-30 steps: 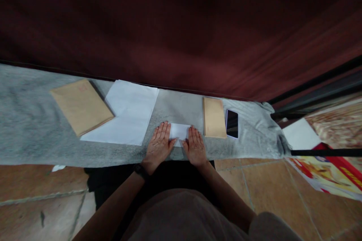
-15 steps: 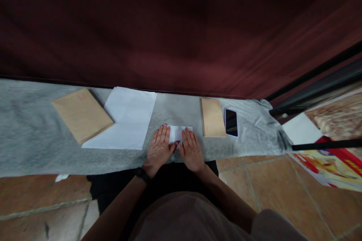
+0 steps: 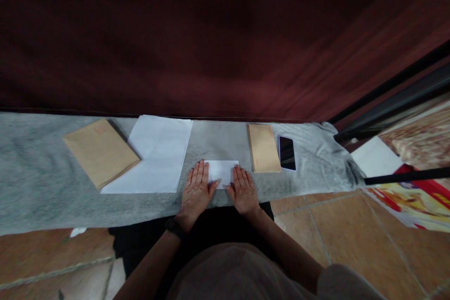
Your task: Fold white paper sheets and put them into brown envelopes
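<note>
A small white folded sheet of paper (image 3: 222,171) lies flat on the grey cloth in front of me. My left hand (image 3: 196,191) rests palm down over its left end, fingers stretched out and pointing away from me. Over the right end lies my right hand (image 3: 243,192), also flat with straight fingers. Both thumbs point inward near the paper's close edge, with a gap between them. The fingers cover the two ends of the paper.
Left of my hands is a stack of white paper (image 3: 160,154), partly under large brown envelopes (image 3: 101,152). Smaller brown envelopes (image 3: 264,149) and a phone (image 3: 287,153) lie to the right. A dark red curtain (image 3: 225,56) hangs behind the grey cloth (image 3: 225,140).
My hands have moved apart toward the ends of the folded paper, baring more of its middle. The thumbs, close together before, are now separated. The camera view has shifted slightly.
</note>
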### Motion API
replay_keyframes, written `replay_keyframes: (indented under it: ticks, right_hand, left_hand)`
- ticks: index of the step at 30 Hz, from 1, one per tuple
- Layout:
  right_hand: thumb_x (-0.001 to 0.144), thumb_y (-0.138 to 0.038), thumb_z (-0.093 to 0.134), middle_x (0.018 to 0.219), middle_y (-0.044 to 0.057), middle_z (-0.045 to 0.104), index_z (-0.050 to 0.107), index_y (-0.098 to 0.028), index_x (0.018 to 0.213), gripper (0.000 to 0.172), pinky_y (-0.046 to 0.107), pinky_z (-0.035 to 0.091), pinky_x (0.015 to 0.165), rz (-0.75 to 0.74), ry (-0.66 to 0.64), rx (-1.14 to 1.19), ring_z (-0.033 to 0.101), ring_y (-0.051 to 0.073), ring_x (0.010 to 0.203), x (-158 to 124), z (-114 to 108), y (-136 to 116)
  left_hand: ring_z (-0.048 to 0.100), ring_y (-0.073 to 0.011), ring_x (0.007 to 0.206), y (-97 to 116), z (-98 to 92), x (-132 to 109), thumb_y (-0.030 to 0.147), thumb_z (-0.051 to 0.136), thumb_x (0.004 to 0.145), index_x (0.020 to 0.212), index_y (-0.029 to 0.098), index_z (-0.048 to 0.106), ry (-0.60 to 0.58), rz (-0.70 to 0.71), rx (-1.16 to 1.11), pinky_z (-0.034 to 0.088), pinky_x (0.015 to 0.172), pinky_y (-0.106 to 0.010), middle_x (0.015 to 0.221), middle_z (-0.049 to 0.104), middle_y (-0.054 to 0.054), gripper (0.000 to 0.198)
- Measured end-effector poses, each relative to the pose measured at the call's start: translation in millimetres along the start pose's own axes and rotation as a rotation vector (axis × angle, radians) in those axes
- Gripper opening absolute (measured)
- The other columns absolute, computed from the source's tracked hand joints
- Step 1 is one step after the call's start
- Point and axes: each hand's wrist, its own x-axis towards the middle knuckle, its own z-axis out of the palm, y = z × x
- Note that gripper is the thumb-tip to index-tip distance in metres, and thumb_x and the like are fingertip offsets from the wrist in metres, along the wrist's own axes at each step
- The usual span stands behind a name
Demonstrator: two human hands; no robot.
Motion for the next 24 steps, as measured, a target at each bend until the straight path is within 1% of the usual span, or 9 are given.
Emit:
replay_keyframes:
  ticks: [3,7,11,18,24]
  right_hand:
    - [0.105,-0.040,0.043,0.160,0.018,0.040,0.026,-0.008,0.161,0.066,0.048,0.031,0.122,-0.011,0.013,0.002,0.039,0.029,0.148,-1.2,0.6,1.9]
    - [0.105,-0.039,0.043,0.159,0.019,0.042,0.028,-0.007,0.160,0.065,0.050,0.030,0.122,-0.019,0.016,0.002,0.040,0.030,0.147,-0.6,-0.2,2.9]
    - [0.104,-0.038,0.044,0.158,0.019,0.043,0.027,-0.007,0.160,0.066,0.050,0.029,0.122,-0.021,0.013,0.003,0.040,0.030,0.147,0.4,-1.0,3.2]
    - [0.103,-0.037,0.044,0.161,0.019,0.039,0.023,-0.006,0.161,0.070,0.051,0.027,0.123,-0.037,-0.015,-0.006,0.038,0.031,0.148,-0.1,1.3,4.5]
    - [0.102,-0.035,0.043,0.161,0.017,0.038,0.022,-0.008,0.162,0.069,0.051,0.027,0.123,-0.027,-0.044,-0.005,0.037,0.031,0.149,0.8,0.4,3.1]
  left_hand:
    - [0.031,-0.0331,0.152,-2.6,-3.2,-5.6,0.047,0.038,0.102,0.155,0.000,0.034,0.004,-0.003,-0.017,0.027,0.124,-0.051,0.162,0.035,-0.023,0.071]
    - [0.031,-0.0316,0.152,-4.6,-6.8,-9.6,0.045,0.033,0.104,0.156,0.003,0.033,0.002,0.011,-0.016,0.027,0.124,-0.052,0.162,0.036,-0.021,0.067]
    - [0.031,-0.0322,0.153,-4.1,-7.1,-9.3,0.044,0.035,0.103,0.157,0.003,0.033,-0.008,0.005,-0.021,0.027,0.124,-0.053,0.162,0.036,-0.021,0.068]
    - [0.028,-0.0329,0.153,-3.6,-6.0,-9.5,0.044,0.035,0.103,0.156,0.001,0.033,-0.022,-0.006,-0.019,0.026,0.124,-0.053,0.162,0.035,-0.022,0.068]
    - [0.028,-0.0334,0.153,-3.5,-7.0,-9.7,0.042,0.037,0.102,0.160,0.006,0.027,-0.020,-0.005,-0.035,0.027,0.124,-0.056,0.162,0.034,-0.020,0.069]
